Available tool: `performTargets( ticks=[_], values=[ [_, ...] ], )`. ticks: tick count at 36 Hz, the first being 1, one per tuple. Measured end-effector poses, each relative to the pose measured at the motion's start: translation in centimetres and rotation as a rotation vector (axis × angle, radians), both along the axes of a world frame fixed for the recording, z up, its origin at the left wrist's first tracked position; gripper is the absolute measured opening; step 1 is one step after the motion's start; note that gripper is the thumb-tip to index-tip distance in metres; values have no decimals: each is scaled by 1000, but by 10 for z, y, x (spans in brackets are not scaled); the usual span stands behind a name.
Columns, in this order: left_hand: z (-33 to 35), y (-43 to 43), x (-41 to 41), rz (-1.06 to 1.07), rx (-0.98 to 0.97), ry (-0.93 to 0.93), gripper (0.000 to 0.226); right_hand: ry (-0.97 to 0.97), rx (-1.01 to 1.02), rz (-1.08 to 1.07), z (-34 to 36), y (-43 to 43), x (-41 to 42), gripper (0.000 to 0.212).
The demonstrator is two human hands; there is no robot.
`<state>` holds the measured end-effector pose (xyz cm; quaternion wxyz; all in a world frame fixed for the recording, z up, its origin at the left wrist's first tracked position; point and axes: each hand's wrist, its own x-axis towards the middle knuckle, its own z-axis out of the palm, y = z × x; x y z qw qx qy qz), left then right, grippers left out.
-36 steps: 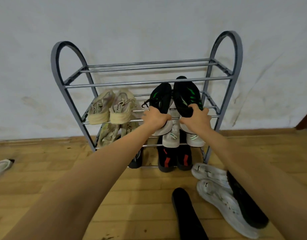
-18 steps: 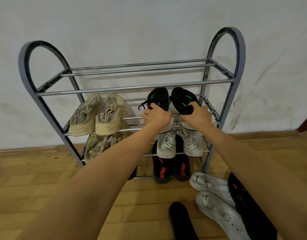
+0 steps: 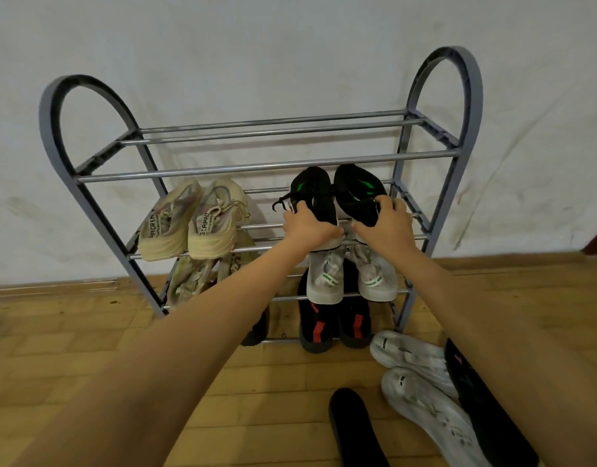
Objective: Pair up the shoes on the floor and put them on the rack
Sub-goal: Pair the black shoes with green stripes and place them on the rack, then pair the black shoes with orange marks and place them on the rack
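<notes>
A grey metal shoe rack [image 3: 266, 168] stands against the wall. On the right of its second shelf lie two black shoes with green marks. My left hand [image 3: 308, 227] grips the heel of the left black shoe [image 3: 312, 193]. The heel of the right black shoe [image 3: 356, 193] is in the grip of my right hand [image 3: 384, 227]. Both shoes point toe-first toward the wall and rest on the bars. A beige pair [image 3: 192, 220] fills the left of that shelf.
Below sit a white pair with green stripes [image 3: 351, 279], beige shoes [image 3: 196, 278] and a black pair with red marks [image 3: 334, 323]. On the wooden floor at the right lie two white shoes [image 3: 421, 379] and black shoes [image 3: 354, 429]. The top shelf holds nothing.
The black shoes have gone from raised and tilted, soles showing, to lying flat on the second shelf, pushed further in. My view has shifted closer to the rack.
</notes>
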<state>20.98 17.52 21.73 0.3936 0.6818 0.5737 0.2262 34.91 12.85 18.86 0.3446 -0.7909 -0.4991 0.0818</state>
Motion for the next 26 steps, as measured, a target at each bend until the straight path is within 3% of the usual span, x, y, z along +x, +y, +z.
performTargets(
  ticks=[6,9,13,17,22,26],
  values=[
    [-2,-14,-4,-26,64,-4,96,-242,-35,68,-3,-26,-6,67],
    [-9,-36,-9,2,234,100,91,-414,-7,105,-6,-47,-13,64],
    [-32,-83,-14,-2,456,182,83,-467,-5,115,-12,-91,-22,61],
    [-61,-131,-25,-117,347,205,74,-483,-41,152,-30,-142,-25,62],
    [-96,-185,-32,-247,177,404,66,-463,-181,172,-68,-190,-23,61],
    [-130,-224,-30,-349,-103,486,62,-488,-318,178,-112,-217,-16,54]
  ],
)
